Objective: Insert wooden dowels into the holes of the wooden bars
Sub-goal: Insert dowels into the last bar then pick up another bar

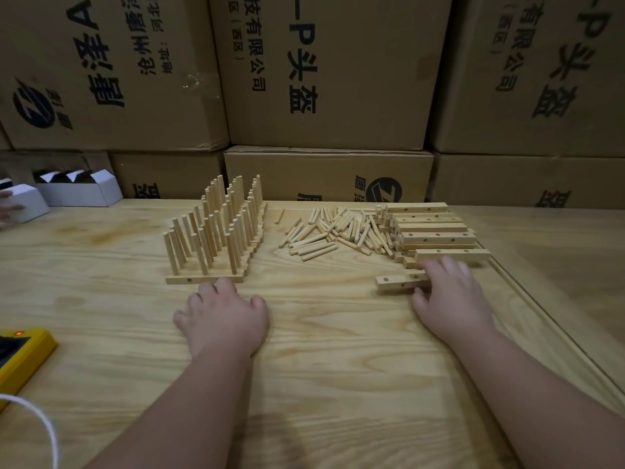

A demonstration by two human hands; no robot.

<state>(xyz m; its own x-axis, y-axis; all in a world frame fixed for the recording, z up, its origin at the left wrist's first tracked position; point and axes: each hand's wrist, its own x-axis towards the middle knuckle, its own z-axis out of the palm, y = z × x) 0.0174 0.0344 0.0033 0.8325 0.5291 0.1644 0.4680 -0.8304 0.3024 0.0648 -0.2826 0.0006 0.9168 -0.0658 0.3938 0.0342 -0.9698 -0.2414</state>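
Observation:
Several wooden bars with upright dowels (216,228) stand side by side at the centre-left of the table. A heap of loose dowels (333,231) lies right of them, and a stack of bare drilled bars (433,228) sits further right. My right hand (449,292) grips one end of a bare bar (394,283) lying flat in front of that stack. My left hand (223,314) rests flat on the table, fingertips touching the front edge of the nearest filled bar (203,279).
Cardboard boxes (324,72) wall off the table's far side. White cartons (77,191) sit at far left, with another person's hand (8,208) beside them. A yellow device (23,350) and a white cord (44,424) lie at the near left. The table edge (548,319) runs along the right.

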